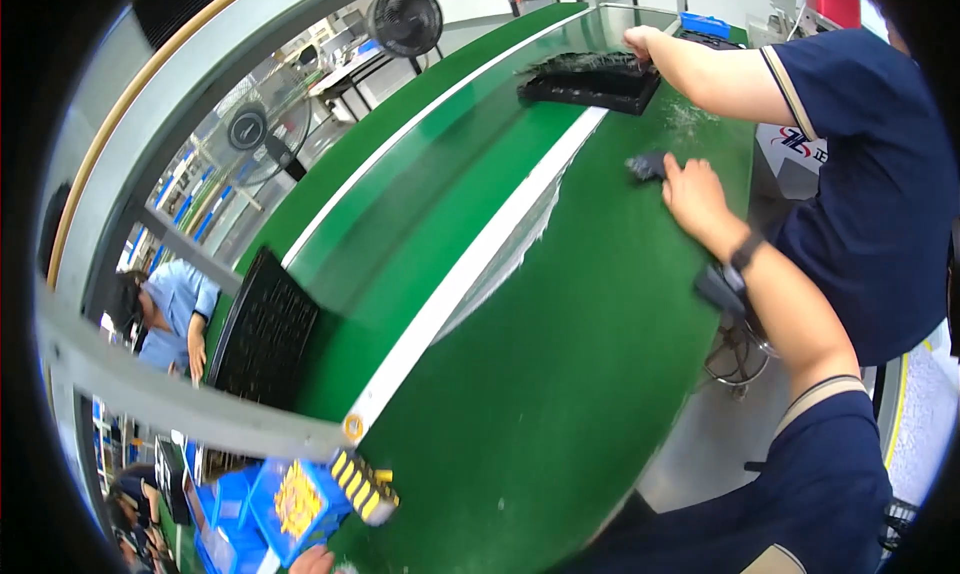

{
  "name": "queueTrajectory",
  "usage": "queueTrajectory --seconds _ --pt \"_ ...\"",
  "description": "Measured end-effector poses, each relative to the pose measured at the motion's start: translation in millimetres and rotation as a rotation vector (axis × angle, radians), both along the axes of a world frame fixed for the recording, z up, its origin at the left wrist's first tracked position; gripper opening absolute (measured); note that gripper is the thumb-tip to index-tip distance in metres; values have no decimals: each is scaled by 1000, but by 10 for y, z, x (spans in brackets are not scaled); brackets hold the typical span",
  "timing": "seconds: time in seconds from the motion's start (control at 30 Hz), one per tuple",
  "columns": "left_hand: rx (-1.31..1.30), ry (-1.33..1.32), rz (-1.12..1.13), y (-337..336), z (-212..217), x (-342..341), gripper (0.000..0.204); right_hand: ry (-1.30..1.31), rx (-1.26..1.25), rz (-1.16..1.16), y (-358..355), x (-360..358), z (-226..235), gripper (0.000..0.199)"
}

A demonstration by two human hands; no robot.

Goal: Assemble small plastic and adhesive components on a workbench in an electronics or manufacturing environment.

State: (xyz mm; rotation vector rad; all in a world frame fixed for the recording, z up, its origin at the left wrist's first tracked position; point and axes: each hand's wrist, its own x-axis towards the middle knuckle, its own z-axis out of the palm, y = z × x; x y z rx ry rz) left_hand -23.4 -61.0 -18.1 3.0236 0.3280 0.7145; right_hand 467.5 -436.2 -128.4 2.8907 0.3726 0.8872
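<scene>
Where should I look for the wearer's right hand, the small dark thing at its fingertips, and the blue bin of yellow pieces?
Right hand (698, 198): head view, back of the hand.
Small dark thing (648, 166): head view, its middle.
Blue bin (286, 547): head view, wall below the yellow pieces.

The right hand (697, 196), a watch (744, 251) at its wrist, touches a small dark object (650, 166) near the right edge of the green table (540, 374). The left hand (313, 561), only partly in view, is at the near left corner beside a blue bin (262, 501) of yellow pieces (298, 497). A black panel (265, 324) stands along the left edge; toward the far end, a co-worker's hand (638, 42) is at a black tray (590, 95).
</scene>
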Motion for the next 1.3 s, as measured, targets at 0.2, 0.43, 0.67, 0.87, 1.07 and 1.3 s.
queueTrajectory --seconds 0.2,0.43,0.67,0.87,1.07,1.3 --pt "-313 108 -251 -118 -302 -254 28 526 448 866 921 -2319 351 40" --pt "-741 15 -246 -87 -571 -680 63 1133 592 1399 1899 -3945 286 44" --pt "-1241 2 -200 189 -990 -1046 43 629 527 1371 2222 -4323 346 45" --pt "-1042 43 -210 127 -879 -899 51 733 521 1540 2278 -4356 111 50" --pt "-652 -76 -218 94 -429 -667 37 788 504 1477 2290 -4325 137 47" --pt "-1349 -260 -103 -73 -624 -551 18 796 461 1444 2298 -4286 159 48"
